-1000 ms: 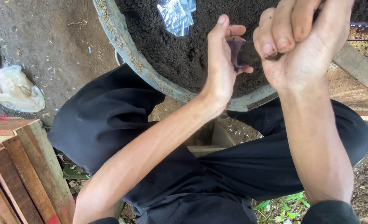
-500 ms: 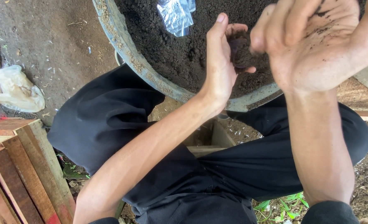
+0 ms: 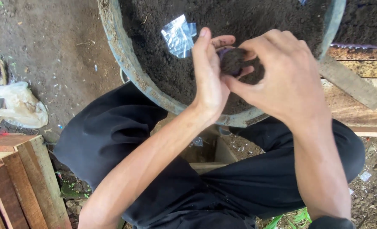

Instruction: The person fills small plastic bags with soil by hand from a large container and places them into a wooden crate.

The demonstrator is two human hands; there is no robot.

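Two hands meet over a big round basin (image 3: pixel 125 63) full of dark soil (image 3: pixel 256 19), w/ a small clump of soil (image 3: pixel 233 59) caught between them. Left hand (image 3: pixel 212 76) stands edge-up, fingers straight and close together, thumb side cupped vs. the clump; a bit of purple shows at the clump's top left, can't tell what it is. Right hand (image 3: pixel 282 72) comes in from the right, back up, fingers curled over the clump and thumb under it, so both hands are pressed round it, above the basin's near edge. Clear plastic bag (image 3: pixel 179 36), small, crumpled, lies on the soil just left of the left hand's fingertips, not touching them. Black trousers (image 3: pixel 112 140) cover the person's bent knees below the basin rim. Bare earth ground (image 3: pixel 48 55) left of the basin, w/ a white plastic bag (image 3: pixel 21 106) lying on it, well apart from the hands. Reddish wooden crate (image 3: pixel 14 178) sits at bottom left. Wooden planks (image 3: pixel 358 85) lie at the right, beside the basin.
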